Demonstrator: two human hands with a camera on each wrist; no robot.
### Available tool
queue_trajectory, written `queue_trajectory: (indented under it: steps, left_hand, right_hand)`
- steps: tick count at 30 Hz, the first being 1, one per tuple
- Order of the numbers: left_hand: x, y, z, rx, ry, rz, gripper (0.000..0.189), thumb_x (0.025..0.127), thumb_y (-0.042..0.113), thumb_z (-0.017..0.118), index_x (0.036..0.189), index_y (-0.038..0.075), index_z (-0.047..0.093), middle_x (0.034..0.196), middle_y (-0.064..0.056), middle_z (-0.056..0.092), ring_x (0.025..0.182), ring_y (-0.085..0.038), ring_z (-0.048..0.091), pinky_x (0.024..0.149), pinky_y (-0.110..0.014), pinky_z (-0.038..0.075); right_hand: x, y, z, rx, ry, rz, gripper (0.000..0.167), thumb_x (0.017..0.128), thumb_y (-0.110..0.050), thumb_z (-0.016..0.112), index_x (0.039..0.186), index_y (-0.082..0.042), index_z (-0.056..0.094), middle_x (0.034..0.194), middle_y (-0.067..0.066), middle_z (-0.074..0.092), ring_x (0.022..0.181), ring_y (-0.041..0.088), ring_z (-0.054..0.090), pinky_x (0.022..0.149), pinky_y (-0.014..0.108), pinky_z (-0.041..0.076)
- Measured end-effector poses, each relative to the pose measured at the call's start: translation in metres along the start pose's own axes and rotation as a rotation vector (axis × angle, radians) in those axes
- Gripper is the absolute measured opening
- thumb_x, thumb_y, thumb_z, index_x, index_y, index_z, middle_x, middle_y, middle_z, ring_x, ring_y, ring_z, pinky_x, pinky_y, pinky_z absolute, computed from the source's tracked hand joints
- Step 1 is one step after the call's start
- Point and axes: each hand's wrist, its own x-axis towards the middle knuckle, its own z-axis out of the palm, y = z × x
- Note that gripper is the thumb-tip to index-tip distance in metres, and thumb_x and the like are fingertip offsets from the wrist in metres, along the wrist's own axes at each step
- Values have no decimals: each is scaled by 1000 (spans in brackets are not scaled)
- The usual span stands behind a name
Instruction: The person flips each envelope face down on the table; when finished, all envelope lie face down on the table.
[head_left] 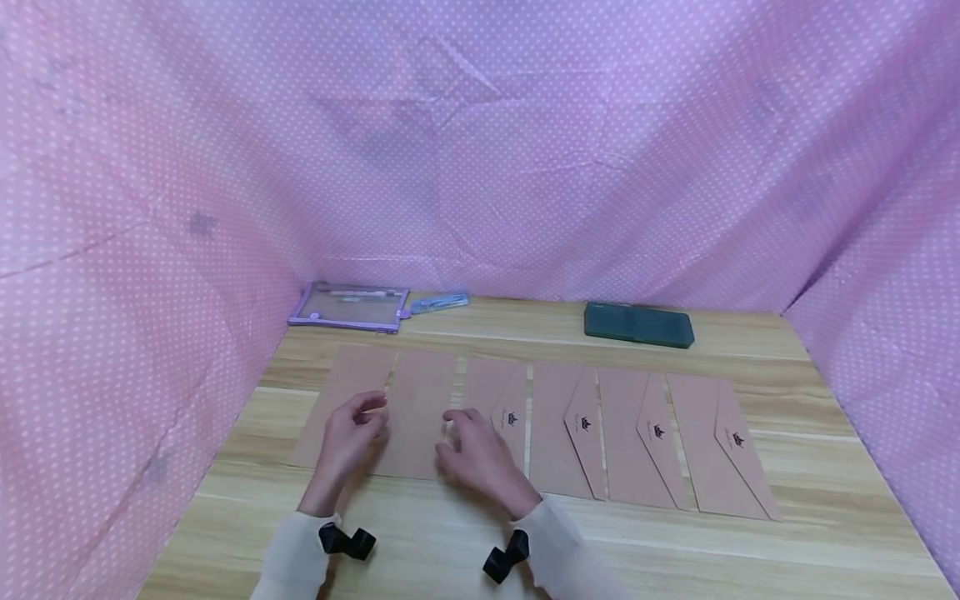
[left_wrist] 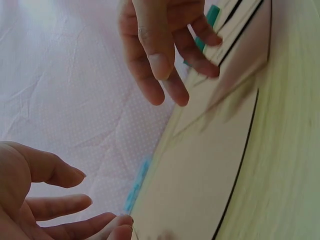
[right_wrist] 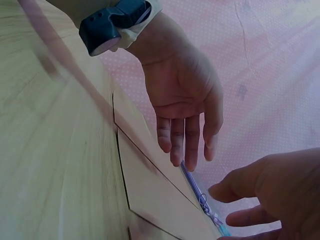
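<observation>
Several brown paper envelopes lie side by side in a row on the wooden table. My left hand (head_left: 351, 435) is over the gap between the leftmost envelope (head_left: 327, 421) and the second envelope (head_left: 422, 400), both showing plain faces. Over the right edge of that second envelope is my right hand (head_left: 480, 454), partly covering the third envelope (head_left: 487, 379), which shows a pointed flap with a crown print. In the left wrist view the fingers of my left hand (left_wrist: 55, 200) are relaxed and hold nothing. The right wrist view shows my right hand (right_wrist: 280, 192) likewise bare, fingers loosely bent.
More flap-side envelopes (head_left: 558, 450) continue the row to the right. Along the back stand a purple-edged zip pouch (head_left: 348, 310) with pens inside, a small blue packet (head_left: 440, 302) and a dark green case (head_left: 637, 325). Pink dotted cloth (head_left: 480, 167) hangs behind and at both sides.
</observation>
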Motion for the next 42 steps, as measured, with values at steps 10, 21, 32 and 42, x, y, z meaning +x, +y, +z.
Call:
queue_trajectory:
  steps: [10, 21, 32, 42]
  left_hand:
    - [0, 7, 20, -191, -74, 13, 36, 91, -4, 59, 126, -11, 60, 126, -32, 63, 84, 0, 65, 76, -23, 60]
    - [-2, 9, 35, -238, -137, -7, 35, 92, 0, 61, 126, -10, 60, 127, -30, 63, 91, -9, 67, 78, -23, 58]
    - [-7, 11, 43, -388, -262, -61, 44, 101, 19, 50, 136, -7, 52, 135, -25, 59, 108, -19, 66, 94, -31, 55]
    - [-13, 7, 50, -610, -394, -61, 51, 103, 25, 43, 142, -9, 42, 140, -15, 57, 124, -28, 60, 104, -39, 51]
  right_hand:
    - [-5, 20, -11, 16, 79, -146, 42, 91, -21, 68, 130, -7, 61, 133, 14, 62, 112, 27, 64, 96, 46, 54]
    - [-15, 41, -22, -8, 156, -170, 37, 91, -19, 68, 126, -7, 63, 129, 13, 64, 112, 28, 65, 95, 46, 55]
    - [-19, 61, -28, -48, 189, -162, 39, 92, -21, 68, 127, -5, 62, 134, 16, 60, 124, 34, 59, 106, 51, 48]
    - [-21, 73, -37, -137, 185, -208, 40, 89, -18, 72, 125, -3, 63, 135, 21, 59, 127, 38, 56, 107, 56, 46]
